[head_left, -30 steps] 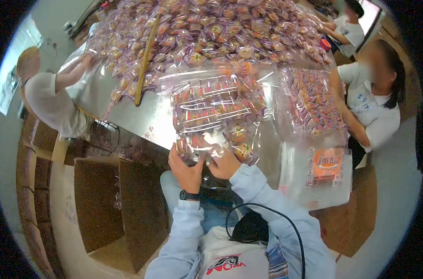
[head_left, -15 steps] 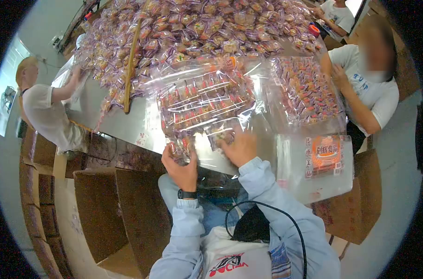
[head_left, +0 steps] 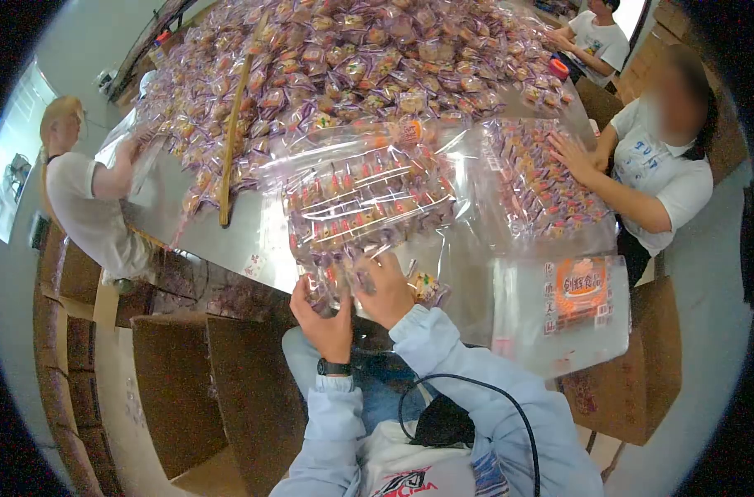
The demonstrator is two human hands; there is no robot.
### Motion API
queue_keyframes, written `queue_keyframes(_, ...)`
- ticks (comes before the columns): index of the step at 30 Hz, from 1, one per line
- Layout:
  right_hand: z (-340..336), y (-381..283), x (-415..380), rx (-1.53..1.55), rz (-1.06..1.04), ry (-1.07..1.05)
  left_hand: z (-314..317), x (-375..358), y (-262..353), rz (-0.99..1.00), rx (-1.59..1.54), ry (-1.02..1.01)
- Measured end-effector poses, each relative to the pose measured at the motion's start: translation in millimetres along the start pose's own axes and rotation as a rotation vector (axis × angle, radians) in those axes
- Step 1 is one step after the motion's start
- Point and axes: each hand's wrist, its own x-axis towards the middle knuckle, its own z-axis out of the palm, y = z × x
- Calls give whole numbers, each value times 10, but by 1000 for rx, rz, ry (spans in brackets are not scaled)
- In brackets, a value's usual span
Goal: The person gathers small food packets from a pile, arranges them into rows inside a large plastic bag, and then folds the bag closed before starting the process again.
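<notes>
A large clear plastic bag (head_left: pixel 356 195) lies at the table's front edge, with rows of small wrapped snack packets inside. At its near end my left hand (head_left: pixel 326 327) is closed around wrapped snack packets (head_left: pixel 323 286), thumb on one side and fingers on the other. Close beside it, my right hand (head_left: pixel 387 291) has its fingers bent onto the same group of packets; its fingertips are partly hidden by shiny film. Just right of that hand sits a single wrapped snack packet (head_left: pixel 427 286).
A heap of wrapped snacks (head_left: pixel 352 62) covers the back, with a wooden strip (head_left: pixel 236 124) across it. To the right are a filled bag (head_left: pixel 538 178) and flat printed bags (head_left: pixel 518 306). Open cartons (head_left: pixel 178 389) stand below. Co-workers sit left and right.
My right hand has moved left, up against the packets at my left hand. A packet now shows to its right. The co-worker at right has laid a hand on the filled bag.
</notes>
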Motion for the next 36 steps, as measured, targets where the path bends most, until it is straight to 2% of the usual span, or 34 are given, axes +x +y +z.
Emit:
queue_keyframes(2, 119, 221, -121, 61, 62, -51, -11, -1, -53, -3, -29, -11)
queue_keyframes(5, -4, 130, -203, 161, 208, -264, -15, 17, -44, -12, -14, -22)
queue_keyframes(8, -130, -169, -115, 137, 20, -55, -28, 1, -42, -8, -41, -33)
queue_keyframes(9, -80, -123, -61, 121, 20, 3, -24, -8, -26, -18, -40, -27)
queue_keyframes(12, -20, -23, 13, 109, 170, -82, -24, 11, 26, -48, -56, -17)
queue_keyframes(13, -78, -102, 19, 111, 288, -130, -27, 15, 21, -59, -77, -18)
queue_keyframes(16, -66, -91, 27, 102, 153, -129, -8, -15, -58, -39, -72, -20)
queue_keyframes(20, -148, -100, 12, 245, 23, -79, 6, -1, -69, 10, -52, -14)
queue_keyframes(23, -142, 31, -39, 167, -104, -2, -7, -5, -107, -14, -90, -28)
queue_keyframes(26, -72, 113, -95, 125, -90, -129, -5, 5, -92, -22, -41, -63)
queue_keyframes(27, 24, 88, -88, 71, -170, -46, -31, 16, -38, -21, -28, -111)
queue_keyframes(30, 91, 157, -142, 254, -40, -75, -39, 10, 31, 48, -12, -98)
queue_keyframes(31, 35, 229, -206, 364, 85, -262, -65, -5, 50, 9, -47, -144)
queue_keyframes(33, -177, 162, -172, 374, 45, -344, -15, -2, 62, -57, 36, -104)
queue_keyframes(35, -219, 220, -170, 171, -211, -269, 83, -7, 15, -82, 87, -23)
queue_keyframes(36, -274, 214, -163, 76, -219, -255, 123, -2, 19, -78, 88, 8)
